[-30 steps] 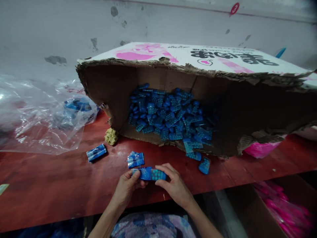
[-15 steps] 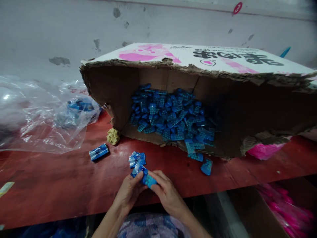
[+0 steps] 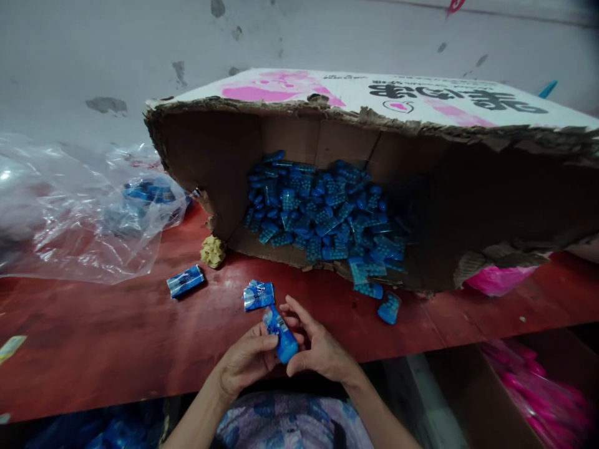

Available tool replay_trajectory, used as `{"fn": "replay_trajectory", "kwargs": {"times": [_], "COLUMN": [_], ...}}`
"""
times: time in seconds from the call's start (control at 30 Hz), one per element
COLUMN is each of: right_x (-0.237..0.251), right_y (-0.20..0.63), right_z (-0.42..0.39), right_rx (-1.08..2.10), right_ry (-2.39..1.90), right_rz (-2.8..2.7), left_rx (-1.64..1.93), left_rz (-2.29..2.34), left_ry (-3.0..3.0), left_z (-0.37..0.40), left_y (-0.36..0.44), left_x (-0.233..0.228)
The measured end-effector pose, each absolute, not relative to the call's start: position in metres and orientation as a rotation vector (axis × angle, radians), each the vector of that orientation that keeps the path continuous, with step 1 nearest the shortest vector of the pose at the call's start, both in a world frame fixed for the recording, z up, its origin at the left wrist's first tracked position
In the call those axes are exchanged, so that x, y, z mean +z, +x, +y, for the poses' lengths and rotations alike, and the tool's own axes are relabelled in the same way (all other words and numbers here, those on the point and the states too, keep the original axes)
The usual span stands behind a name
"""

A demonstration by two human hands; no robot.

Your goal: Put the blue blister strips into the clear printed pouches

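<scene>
My left hand [image 3: 246,362] and my right hand [image 3: 318,349] together hold one small blue packet [image 3: 281,333] over the front edge of the red table [image 3: 93,337]. The packet points away from me, one end wrapped in shiny blue foil, the other end showing rows of blue beads. Just beyond it lies a crumpled blue foil wrapper [image 3: 258,294]. Another flat blue wrapper [image 3: 186,280] rests further left. A torn cardboard box [image 3: 327,125] lies on its side behind, with a heap of blue packets [image 3: 322,215] spilling from its open mouth.
A clear plastic bag [image 3: 84,212] with blue items inside covers the table's left part. A yellowish crumpled lump [image 3: 213,251] sits by the box's left corner. A pink bag [image 3: 498,279] shows under the box at right; pink items [image 3: 538,393] fill a carton below the table.
The packet was held sideways between both hands; it is now turned lengthways, pointing away from me, and drawn closer to my body. The camera has tilted slightly down.
</scene>
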State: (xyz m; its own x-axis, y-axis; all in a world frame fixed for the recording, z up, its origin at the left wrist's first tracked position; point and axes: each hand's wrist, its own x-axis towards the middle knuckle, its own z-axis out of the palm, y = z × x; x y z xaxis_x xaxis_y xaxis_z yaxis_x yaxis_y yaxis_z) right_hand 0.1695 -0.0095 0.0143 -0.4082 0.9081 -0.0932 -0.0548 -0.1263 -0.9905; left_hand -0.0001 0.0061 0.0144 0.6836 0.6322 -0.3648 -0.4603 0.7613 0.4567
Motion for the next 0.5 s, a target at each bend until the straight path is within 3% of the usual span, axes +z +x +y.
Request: {"fn": "replay_trajectory", "kwargs": {"times": [0.23, 0.5], "right_x": [0.01, 0.002], "right_y": [0.164, 0.156], "right_z": [-0.01, -0.015], "right_rx": [1.807, 1.68], "right_ry": [-0.732, -0.836], "right_rz": [-1.197, -1.164], "left_rx": [0.654, 0.851], "left_rz": [0.706, 0.829], "left_ry": [0.34, 0.246], "left_z": [-0.004, -0.015], "left_y": [0.004, 0.02], "left_x": [0.017, 0.021]}}
